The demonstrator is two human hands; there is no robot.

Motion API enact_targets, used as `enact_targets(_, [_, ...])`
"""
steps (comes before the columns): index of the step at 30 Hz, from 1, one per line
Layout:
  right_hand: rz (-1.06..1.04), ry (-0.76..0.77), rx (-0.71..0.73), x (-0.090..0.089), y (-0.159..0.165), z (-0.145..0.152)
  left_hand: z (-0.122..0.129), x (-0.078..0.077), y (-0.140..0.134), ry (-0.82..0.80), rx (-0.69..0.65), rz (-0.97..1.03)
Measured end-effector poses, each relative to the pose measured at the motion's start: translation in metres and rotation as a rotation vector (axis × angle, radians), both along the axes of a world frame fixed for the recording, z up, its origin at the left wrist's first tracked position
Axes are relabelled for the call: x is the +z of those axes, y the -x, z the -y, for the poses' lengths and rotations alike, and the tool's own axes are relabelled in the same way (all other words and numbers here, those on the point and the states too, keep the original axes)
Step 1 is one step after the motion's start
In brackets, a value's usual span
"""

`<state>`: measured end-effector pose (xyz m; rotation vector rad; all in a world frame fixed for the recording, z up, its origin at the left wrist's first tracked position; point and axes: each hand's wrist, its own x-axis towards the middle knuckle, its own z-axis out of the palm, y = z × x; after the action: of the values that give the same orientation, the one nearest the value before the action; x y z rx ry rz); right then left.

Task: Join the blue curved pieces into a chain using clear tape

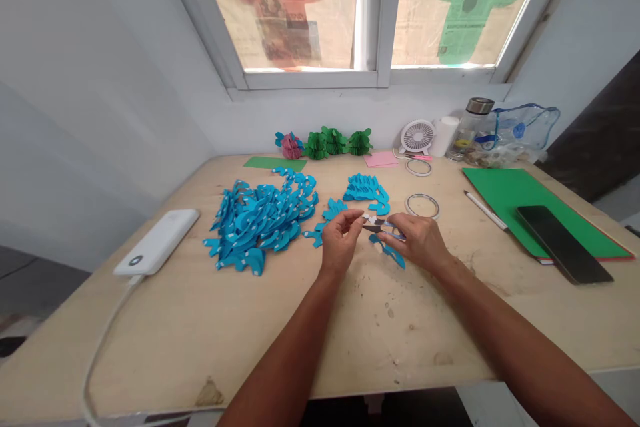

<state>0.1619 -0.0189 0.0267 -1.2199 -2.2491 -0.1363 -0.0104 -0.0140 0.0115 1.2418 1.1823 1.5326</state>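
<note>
My right hand [417, 238] is closed round the handles of a pair of scissors [373, 228], whose blades point left and stand apart. Between the blades and my left hand [342, 233] is a small white piece [371, 219], pinched in my left fingertips. Just under the scissors a single blue paper cutout [395, 255] lies on the table. Behind my left hand are more blue cutouts [333, 208], partly hidden by it. A neat row of blue cutouts [365, 188] sits farther back, and a large heap of blue cutouts [260, 213] with small white patches spreads to the left.
Two tape rolls [423, 205] lie beyond my right hand. On the right are a green folder [530, 207], a black phone [563, 243] and a pen [485, 209]. A white power bank [157, 240] with a cable lies left. Folded paper figures [334, 141], a fan [418, 137] and a bottle [470, 130] stand behind.
</note>
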Motion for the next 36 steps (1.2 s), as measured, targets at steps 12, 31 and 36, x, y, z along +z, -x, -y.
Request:
enact_targets(12, [0.038,0.044,0.015,0.0,0.001,0.0,-0.002,-0.004,0.001,-0.104,0.051,-0.111])
enact_targets(31, [0.052,0.045,-0.054,0.0,-0.002,-0.001,-0.001,-0.001,-0.001,0.054,0.124,0.125])
enact_targets(36, [0.094,0.107,-0.354,0.001,-0.015,-0.009,-0.001,0.0,-0.001,0.15,0.05,0.257])
